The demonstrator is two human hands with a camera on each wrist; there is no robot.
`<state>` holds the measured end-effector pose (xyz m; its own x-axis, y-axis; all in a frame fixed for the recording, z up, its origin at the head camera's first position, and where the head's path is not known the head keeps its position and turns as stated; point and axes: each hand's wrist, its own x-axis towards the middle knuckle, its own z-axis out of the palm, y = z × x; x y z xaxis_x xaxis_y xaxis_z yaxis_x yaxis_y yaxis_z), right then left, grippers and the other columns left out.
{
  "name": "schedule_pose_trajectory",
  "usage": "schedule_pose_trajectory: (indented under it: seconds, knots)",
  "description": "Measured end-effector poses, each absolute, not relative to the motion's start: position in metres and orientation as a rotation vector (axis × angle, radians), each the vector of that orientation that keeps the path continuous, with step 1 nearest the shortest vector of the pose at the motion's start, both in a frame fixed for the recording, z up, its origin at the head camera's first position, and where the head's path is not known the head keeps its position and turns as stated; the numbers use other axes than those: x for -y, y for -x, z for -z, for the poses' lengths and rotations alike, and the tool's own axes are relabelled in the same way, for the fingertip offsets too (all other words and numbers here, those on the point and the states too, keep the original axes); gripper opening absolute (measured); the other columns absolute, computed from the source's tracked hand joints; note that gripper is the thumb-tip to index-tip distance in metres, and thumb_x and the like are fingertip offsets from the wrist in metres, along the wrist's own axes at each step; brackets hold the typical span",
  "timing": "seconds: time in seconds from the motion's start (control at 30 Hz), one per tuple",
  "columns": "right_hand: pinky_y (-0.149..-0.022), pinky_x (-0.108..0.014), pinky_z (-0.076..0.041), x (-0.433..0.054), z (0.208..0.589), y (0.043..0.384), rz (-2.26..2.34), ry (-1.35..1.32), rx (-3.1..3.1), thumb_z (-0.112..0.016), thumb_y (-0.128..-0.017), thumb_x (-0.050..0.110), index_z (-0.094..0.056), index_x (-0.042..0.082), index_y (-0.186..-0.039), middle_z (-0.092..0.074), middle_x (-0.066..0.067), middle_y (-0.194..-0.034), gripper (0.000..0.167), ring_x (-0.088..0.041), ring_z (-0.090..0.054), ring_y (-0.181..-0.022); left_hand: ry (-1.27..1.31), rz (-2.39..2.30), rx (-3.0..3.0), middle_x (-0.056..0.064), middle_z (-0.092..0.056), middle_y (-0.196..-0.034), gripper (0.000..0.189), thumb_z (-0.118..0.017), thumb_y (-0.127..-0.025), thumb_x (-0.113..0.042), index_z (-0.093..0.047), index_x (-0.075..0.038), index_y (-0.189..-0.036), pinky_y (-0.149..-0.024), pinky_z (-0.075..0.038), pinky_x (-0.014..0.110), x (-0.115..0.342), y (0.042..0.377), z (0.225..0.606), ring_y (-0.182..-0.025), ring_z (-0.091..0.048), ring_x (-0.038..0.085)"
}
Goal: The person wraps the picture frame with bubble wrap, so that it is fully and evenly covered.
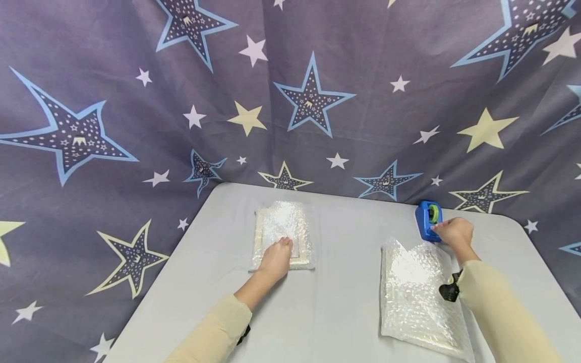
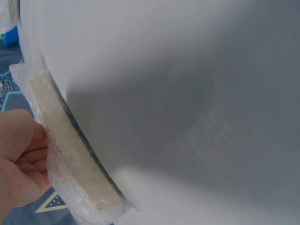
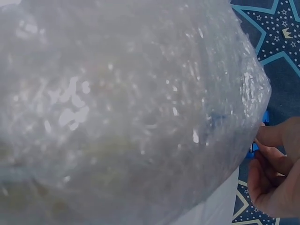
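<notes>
My left hand (image 1: pixel 276 259) rests on the near part of a bubble-wrapped flat frame (image 1: pixel 281 222) lying at the left of the table. In the left wrist view its bent fingers touch the plastic over the pale frame (image 2: pixel 75 145). At the back right stands a blue tape dispenser (image 1: pixel 423 222) with a green-cored roll. My right hand (image 1: pixel 456 234) pinches the tape at the dispenser's near end; the strip itself is too small to make out. In the right wrist view a large bubble-wrapped package (image 3: pixel 140 108) partly hides the blue dispenser (image 3: pixel 266 117).
The larger bubble-wrapped package (image 1: pixel 419 297) lies at the right of the white table (image 1: pixel 340 302), beneath and beside my right forearm. A star-patterned dark curtain (image 1: pixel 363 126) hangs right behind the table's far edge.
</notes>
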<state>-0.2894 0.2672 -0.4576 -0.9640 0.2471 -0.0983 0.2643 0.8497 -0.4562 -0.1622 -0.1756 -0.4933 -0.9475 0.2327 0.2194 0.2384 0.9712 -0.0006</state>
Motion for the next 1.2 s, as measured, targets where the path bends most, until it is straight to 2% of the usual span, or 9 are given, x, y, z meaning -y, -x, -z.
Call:
schedule_pose_trajectory:
  seconds: [0.1,0.37,0.57,0.67,0.8,1.0,1.1,1.13,1.2]
  knots:
    - [-0.069,-0.041,-0.050,-0.266,0.458,0.289,0.709,-0.406,-3.023,-0.068,-0.085,0.027,-0.072,-0.001,-0.077,-0.071,-0.022,-0.087,0.029,-0.039,-0.063,-0.086,0.348,0.031,2.904,0.015,-0.070,-0.116,0.029,-0.065,-0.083,-0.001,-0.066,0.004,-0.111,-0.089,-0.058,0.035,0.175,0.162,0.493,-0.110,-0.067,0.027]
    - [-0.089,-0.051,-0.044,-0.265,0.459,0.288,0.850,-0.497,-3.040,-0.076,-0.079,0.025,-0.069,0.001,-0.067,-0.068,-0.014,-0.068,0.028,-0.039,-0.060,-0.087,0.344,0.023,2.897,0.014,-0.070,-0.116,0.031,-0.065,-0.080,0.001,-0.066,0.004,-0.111,-0.090,-0.058,0.035,0.174,0.162,0.496,-0.111,-0.067,0.026]
    - [-0.095,-0.051,-0.047,-0.263,0.454,0.288,1.097,-0.706,-2.834,-0.067,-0.087,0.034,-0.070,-0.005,-0.091,-0.058,0.004,-0.052,0.039,-0.037,-0.056,-0.098,0.346,0.026,2.873,0.015,-0.070,-0.114,0.029,-0.065,-0.080,0.001,-0.067,0.005,-0.109,-0.089,-0.058,0.035,0.174,0.162,0.495,-0.110,-0.067,0.027]
    - [-0.088,-0.040,-0.056,-0.262,0.450,0.290,1.319,-0.799,-2.660,-0.060,-0.092,0.029,-0.068,-0.004,-0.096,-0.052,0.016,-0.045,0.034,-0.021,-0.065,-0.083,0.344,0.026,2.875,0.015,-0.070,-0.115,0.029,-0.065,-0.081,0.000,-0.067,0.005,-0.110,-0.090,-0.058,0.036,0.174,0.161,0.494,-0.110,-0.067,0.027]
    - [-0.064,-0.023,-0.060,-0.259,0.447,0.293,1.651,-0.883,-2.374,-0.057,-0.094,0.014,-0.061,0.003,-0.088,-0.055,0.012,-0.042,0.013,-0.004,-0.062,-0.048,0.342,0.027,2.878,0.015,-0.070,-0.114,0.030,-0.065,-0.080,0.001,-0.067,0.005,-0.110,-0.091,-0.058,0.036,0.175,0.161,0.494,-0.110,-0.067,0.027]
    - [-0.062,-0.020,-0.058,-0.258,0.444,0.294,1.760,-0.963,-2.209,-0.055,-0.095,0.014,-0.055,0.005,-0.087,-0.055,0.011,-0.042,0.012,-0.001,-0.058,-0.045,0.336,0.032,2.886,0.015,-0.069,-0.117,0.034,-0.066,-0.078,0.003,-0.066,0.005,-0.112,-0.093,-0.057,0.036,0.175,0.161,0.497,-0.112,-0.066,0.027]
    - [-0.073,-0.023,-0.058,-0.260,0.445,0.295,1.777,-0.975,-2.168,-0.054,-0.095,0.018,-0.058,0.006,-0.109,-0.056,0.012,-0.043,0.018,0.001,-0.057,-0.047,0.335,0.051,2.888,0.015,-0.069,-0.118,0.033,-0.065,-0.079,0.003,-0.066,0.005,-0.113,-0.094,-0.056,0.037,0.175,0.161,0.496,-0.113,-0.066,0.027]
    - [-0.070,-0.023,-0.057,-0.265,0.452,0.301,1.788,-0.975,-2.147,-0.054,-0.096,0.019,-0.058,0.010,-0.108,-0.056,0.012,-0.043,0.016,0.001,-0.058,-0.047,0.334,0.055,2.888,0.015,-0.069,-0.118,0.033,-0.065,-0.080,0.003,-0.066,0.005,-0.113,-0.094,-0.056,0.037,0.175,0.162,0.496,-0.114,-0.066,0.027]
    - [-0.063,-0.023,-0.056,-0.278,0.474,0.319,1.796,-1.012,-2.117,-0.055,-0.095,0.021,-0.055,0.012,-0.123,-0.057,0.013,-0.043,0.030,0.002,-0.058,-0.047,0.334,0.062,2.890,0.016,-0.069,-0.119,0.032,-0.064,-0.081,0.003,-0.066,0.005,-0.113,-0.094,-0.056,0.037,0.175,0.162,0.496,-0.114,-0.066,0.028]
